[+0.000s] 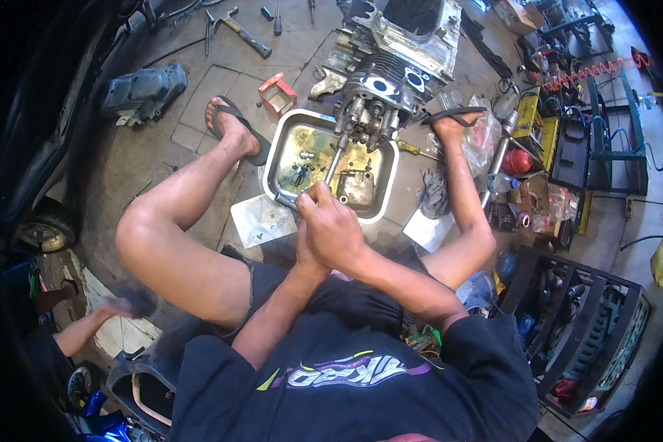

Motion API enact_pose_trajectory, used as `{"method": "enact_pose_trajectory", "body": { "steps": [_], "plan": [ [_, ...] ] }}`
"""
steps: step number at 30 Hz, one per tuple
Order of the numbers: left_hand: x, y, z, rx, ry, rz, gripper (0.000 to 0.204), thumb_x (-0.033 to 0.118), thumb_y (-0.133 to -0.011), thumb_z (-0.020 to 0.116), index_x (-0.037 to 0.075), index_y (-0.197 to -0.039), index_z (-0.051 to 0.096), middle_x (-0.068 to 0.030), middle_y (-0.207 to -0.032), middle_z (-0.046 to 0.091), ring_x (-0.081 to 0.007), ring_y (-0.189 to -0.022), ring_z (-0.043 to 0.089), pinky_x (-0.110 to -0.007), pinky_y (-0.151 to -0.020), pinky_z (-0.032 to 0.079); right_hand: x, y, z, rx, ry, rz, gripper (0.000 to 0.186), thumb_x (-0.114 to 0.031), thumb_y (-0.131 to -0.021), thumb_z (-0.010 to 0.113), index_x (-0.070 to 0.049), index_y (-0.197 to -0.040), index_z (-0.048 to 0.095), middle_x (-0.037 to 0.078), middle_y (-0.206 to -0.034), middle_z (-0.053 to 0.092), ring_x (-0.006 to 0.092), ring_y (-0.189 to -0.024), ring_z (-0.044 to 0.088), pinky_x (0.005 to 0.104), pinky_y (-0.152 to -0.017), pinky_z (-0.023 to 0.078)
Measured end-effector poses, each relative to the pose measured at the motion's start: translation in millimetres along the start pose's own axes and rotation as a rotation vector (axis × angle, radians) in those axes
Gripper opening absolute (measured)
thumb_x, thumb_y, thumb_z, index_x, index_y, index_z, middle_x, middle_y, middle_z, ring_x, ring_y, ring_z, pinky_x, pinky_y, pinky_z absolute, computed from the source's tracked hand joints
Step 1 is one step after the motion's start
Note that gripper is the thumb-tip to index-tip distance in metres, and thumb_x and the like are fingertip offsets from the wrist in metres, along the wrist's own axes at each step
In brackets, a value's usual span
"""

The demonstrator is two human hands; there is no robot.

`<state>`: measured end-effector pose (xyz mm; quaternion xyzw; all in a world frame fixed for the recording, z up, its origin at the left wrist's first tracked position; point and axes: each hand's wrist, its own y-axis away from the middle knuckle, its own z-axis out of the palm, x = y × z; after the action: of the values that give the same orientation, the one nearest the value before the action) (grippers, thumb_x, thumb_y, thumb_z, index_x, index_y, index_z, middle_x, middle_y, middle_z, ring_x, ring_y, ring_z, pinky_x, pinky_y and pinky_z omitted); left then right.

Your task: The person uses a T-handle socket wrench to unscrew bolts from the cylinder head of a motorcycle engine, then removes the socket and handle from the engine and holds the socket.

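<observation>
Both my hands are closed together, one over the other, at the near end of a long silver socket wrench. My right hand lies on top and covers much of my left hand. A dark bar sticks out to the left beside my fingers; whether it belongs to the wrench I cannot tell. The wrench's far end meets the cylinder head of an engine. Under the wrench stands a white-rimmed metal tray with oily liquid, a metal cover and small parts in it.
A hammer, a dark engine cover and a red box lie beyond my left foot. A yellow-handled screwdriver and grey gloves are right of the tray. A black crate stands right; another person's arm shows lower left.
</observation>
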<state>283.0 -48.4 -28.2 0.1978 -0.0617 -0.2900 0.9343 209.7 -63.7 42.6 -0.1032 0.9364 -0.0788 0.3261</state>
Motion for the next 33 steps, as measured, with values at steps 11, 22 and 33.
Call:
{"method": "enact_pose_trajectory", "body": {
  "steps": [11,22,33],
  "plan": [
    [15,-4,2,-0.13,0.148,0.066,0.036,0.043,-0.1,0.044,0.009,-0.104,0.055,-0.0022,-0.087,0.052,-0.0178,-0.089,0.053,-0.038,-0.089,0.043,-13,-27,-36,-0.436,0.364,-0.038,0.02,-0.015,-0.081,0.059,-0.006,-0.099,0.059,0.016,-0.096,0.059,0.0301,-0.066,0.068,0.0426,-0.05,0.053],
    [93,-49,61,-0.321,-0.099,0.674,0.04,0.043,-0.102,0.042,0.011,-0.08,0.05,-0.0021,-0.061,0.043,-0.0128,-0.054,0.039,-0.029,-0.057,0.039,7,-40,-33,-0.477,0.082,-0.107,0.025,-0.007,-0.08,0.055,0.002,-0.103,0.059,0.022,-0.089,0.057,0.0384,-0.061,0.066,0.0488,-0.052,0.054],
    [88,-37,69,-0.56,-0.255,0.548,0.058,0.045,-0.104,0.038,0.011,-0.057,0.035,0.0006,-0.044,0.026,-0.0079,-0.035,0.022,-0.023,-0.034,0.022,23,-26,-27,-0.505,-0.162,0.009,0.019,-0.007,-0.08,0.061,-0.003,-0.098,0.058,0.017,-0.093,0.054,0.0405,-0.07,0.062,0.0495,-0.062,0.052]
  ]
}}
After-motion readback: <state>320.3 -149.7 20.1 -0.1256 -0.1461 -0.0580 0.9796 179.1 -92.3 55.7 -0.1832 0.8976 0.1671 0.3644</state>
